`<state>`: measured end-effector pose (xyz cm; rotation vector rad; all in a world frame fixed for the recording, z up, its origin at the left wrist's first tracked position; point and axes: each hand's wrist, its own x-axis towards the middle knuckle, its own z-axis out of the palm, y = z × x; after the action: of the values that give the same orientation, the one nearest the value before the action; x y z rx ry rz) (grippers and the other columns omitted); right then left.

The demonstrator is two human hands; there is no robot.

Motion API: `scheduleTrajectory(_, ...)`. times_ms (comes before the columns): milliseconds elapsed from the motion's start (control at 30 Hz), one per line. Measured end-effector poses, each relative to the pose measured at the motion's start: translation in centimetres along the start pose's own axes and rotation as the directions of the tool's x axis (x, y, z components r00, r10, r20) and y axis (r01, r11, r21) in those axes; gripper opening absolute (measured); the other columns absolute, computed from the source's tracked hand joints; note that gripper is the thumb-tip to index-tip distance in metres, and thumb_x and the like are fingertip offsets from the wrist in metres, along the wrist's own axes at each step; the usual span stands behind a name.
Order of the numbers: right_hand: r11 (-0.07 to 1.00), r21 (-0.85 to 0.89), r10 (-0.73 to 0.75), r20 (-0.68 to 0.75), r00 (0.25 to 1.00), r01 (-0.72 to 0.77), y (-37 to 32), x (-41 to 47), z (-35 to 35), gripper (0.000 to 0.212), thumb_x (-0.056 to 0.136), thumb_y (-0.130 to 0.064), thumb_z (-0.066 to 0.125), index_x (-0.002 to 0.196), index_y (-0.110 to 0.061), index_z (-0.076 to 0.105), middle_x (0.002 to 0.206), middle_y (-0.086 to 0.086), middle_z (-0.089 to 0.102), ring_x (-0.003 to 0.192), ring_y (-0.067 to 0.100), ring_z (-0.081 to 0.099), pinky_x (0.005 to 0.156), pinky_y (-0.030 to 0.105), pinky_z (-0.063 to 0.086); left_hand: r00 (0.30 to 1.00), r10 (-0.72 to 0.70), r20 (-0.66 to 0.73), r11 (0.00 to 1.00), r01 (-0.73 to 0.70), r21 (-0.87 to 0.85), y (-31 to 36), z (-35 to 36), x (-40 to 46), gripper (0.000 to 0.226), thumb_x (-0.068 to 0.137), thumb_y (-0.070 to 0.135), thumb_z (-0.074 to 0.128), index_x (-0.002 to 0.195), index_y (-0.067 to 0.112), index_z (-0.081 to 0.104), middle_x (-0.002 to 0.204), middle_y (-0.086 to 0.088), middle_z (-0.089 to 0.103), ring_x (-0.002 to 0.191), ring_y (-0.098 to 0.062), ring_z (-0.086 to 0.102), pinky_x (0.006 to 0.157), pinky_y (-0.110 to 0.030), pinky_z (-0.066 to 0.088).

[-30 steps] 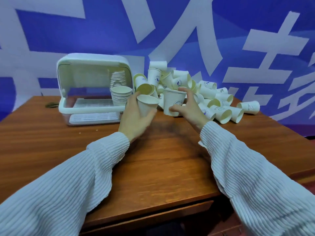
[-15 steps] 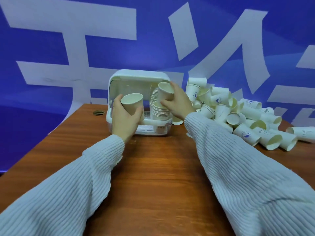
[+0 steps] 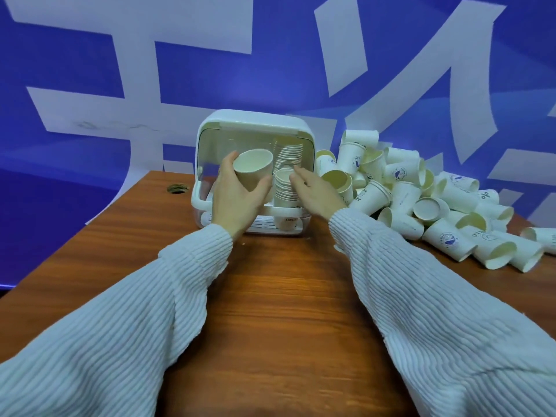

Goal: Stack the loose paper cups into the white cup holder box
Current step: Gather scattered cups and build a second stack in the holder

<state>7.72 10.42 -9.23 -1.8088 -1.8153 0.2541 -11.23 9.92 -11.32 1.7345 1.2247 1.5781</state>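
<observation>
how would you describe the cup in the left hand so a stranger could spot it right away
Find the white cup holder box at the back of the wooden table. Right in front of its opening, the left hand grips a single paper cup. Unlike the stacked cups beside it and the pile of loose cups to the right, it is held off the table, mouth tilted toward the camera.

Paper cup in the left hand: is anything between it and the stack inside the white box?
Yes. The right hand is beside the nested stack of paper cups, fingers at its top rim. The beige paper cup hovers just left.
</observation>
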Motion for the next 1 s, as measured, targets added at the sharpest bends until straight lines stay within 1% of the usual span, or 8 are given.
scheduleTrajectory(133,0.984,0.178,0.024,0.035,0.999,-0.030,0.4,-0.6,-0.2,0.067,0.107,-0.057,0.030,0.165,-0.030,0.012,0.167,-0.003,0.031,0.151,0.021,0.034,0.124,0.041,0.025,1.000,0.008,-0.009,0.999,-0.008,-0.035,1.6,0.9,1.7,0.077,0.086,0.042,0.078,0.149,0.022,0.038,0.138,0.002,0.055,0.124,-0.016,0.053,0.105,-0.036,0.048)
scheduleTrajectory(267,0.939,0.344,0.048,-0.053,0.997,-0.027,1.8,-2.6,-0.6,0.067,0.108,-0.054,0.035,0.166,-0.033,0.008,0.163,-0.002,0.038,0.148,0.016,0.039,0.111,0.028,0.026,0.999,0.028,-0.020,0.996,-0.029,-0.084,3.1,2.5,3.3,0.076,0.079,0.045,0.079,0.142,0.023,0.043,0.133,0.005,0.059,0.120,-0.016,0.058,0.104,-0.040,0.052)
scheduleTrajectory(433,0.939,0.334,0.108,-0.051,0.993,-0.085,4.0,-3.7,-2.0,0.069,0.107,-0.058,0.036,0.165,-0.035,0.007,0.165,-0.003,0.035,0.150,0.017,0.036,0.110,0.028,0.026,0.991,0.104,0.079,0.994,-0.107,0.037,3.7,4.4,3.5,0.075,0.086,0.042,0.074,0.149,0.019,0.040,0.141,0.000,0.055,0.126,-0.020,0.055,0.107,-0.043,0.048)
scheduleTrajectory(533,0.941,0.321,0.135,-0.076,0.988,-0.104,5.4,-4.2,-2.6,0.068,0.107,-0.058,0.036,0.165,-0.036,0.009,0.164,-0.001,0.037,0.149,0.019,0.037,0.113,0.032,0.028,0.987,0.126,0.101,0.988,-0.134,0.082,4.2,4.9,3.6,0.079,0.088,0.039,0.073,0.155,0.016,0.037,0.148,-0.005,0.051,0.131,-0.021,0.051,0.108,-0.037,0.046)
scheduleTrajectory(700,0.929,0.336,0.193,-0.075,0.978,-0.157,7.2,-4.7,-3.2,0.068,0.106,-0.059,0.035,0.165,-0.033,0.012,0.159,0.001,0.045,0.146,0.021,0.042,0.114,0.038,0.030,0.983,0.153,0.106,0.979,-0.165,0.117,4.7,5.6,3.5,0.077,0.087,0.036,0.076,0.152,0.018,0.038,0.144,-0.003,0.054,0.126,-0.018,0.053,0.102,-0.034,0.047)
scheduleTrajectory(800,0.925,0.346,0.193,-0.084,0.978,-0.153,7.7,-5.3,-3.3,0.068,0.107,-0.057,0.036,0.165,-0.030,0.013,0.155,0.005,0.049,0.142,0.021,0.045,0.112,0.037,0.032,0.982,0.133,0.134,0.963,-0.160,0.216,3.9,6.0,3.4,0.075,0.085,0.040,0.073,0.149,0.022,0.039,0.140,-0.002,0.057,0.124,-0.022,0.054,0.099,-0.040,0.048)
scheduleTrajectory(900,0.920,0.359,0.203,-0.087,0.975,-0.159,8.0,-5.7,-3.5,0.067,0.108,-0.054,0.038,0.165,-0.029,0.014,0.154,0.002,0.049,0.144,0.020,0.043,0.112,0.036,0.031,0.973,0.043,0.227,0.927,-0.123,0.354,2.4,6.2,3.2,0.079,0.086,0.053,0.069,0.151,0.018,0.041,0.145,-0.010,0.054,0.132,-0.032,0.051,0.106,-0.047,0.046)
scheduleTrajectory(1000,0.916,0.360,0.223,-0.086,0.971,-0.179,8.1,-5.8,-3.7,0.067,0.107,-0.056,0.038,0.165,-0.029,0.015,0.138,-0.004,0.056,0.137,0.018,0.048,0.106,0.033,0.031,0.964,-0.041,0.263,0.916,-0.069,0.396,1.9,6.3,3.1,0.072,0.095,0.065,0.053,0.143,0.012,0.051,0.144,-0.014,0.053,0.129,-0.033,0.053,0.105,-0.047,0.044)
